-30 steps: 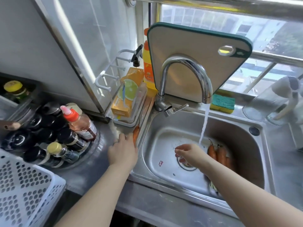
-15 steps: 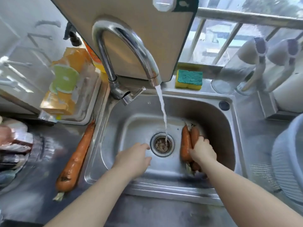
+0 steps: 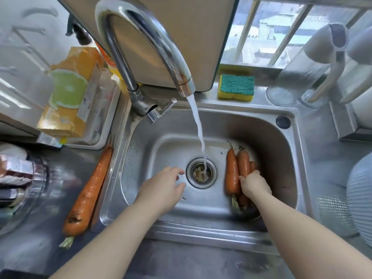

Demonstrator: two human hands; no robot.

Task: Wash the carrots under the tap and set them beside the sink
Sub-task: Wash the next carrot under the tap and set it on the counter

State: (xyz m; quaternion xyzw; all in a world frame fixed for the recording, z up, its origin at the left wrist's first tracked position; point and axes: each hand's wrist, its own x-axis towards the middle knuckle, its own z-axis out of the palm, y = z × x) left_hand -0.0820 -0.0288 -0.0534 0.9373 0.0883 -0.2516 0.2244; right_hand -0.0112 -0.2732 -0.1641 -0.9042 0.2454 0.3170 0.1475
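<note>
Water runs from the chrome tap point(image 3: 145, 43) into the drain point(image 3: 202, 172) of the steel sink point(image 3: 267, 141). Three carrots point(image 3: 231, 170) lie side by side in the right half of the basin. My right hand point(image 3: 254, 184) has its fingers curled round the middle carrot point(image 3: 244, 163). My left hand point(image 3: 163, 188) hovers with relaxed fingers over the basin left of the drain and holds nothing. One long wet carrot point(image 3: 88, 194) lies on the counter along the sink's left rim.
A yellow-green sponge point(image 3: 236, 87) sits behind the sink, below an upright cutting board point(image 3: 181, 27). An orange carton point(image 3: 70, 91) in a tray stands at the left. Bottles point(image 3: 14, 174) crowd the far left. Glass jugs point(image 3: 298, 85) and a pale basket point(image 3: 360, 198) are on the right.
My left hand left the carrot on the counter and moved into the basin. My right hand went right onto the carrots and now grips one. The view tilted down over the sink.
</note>
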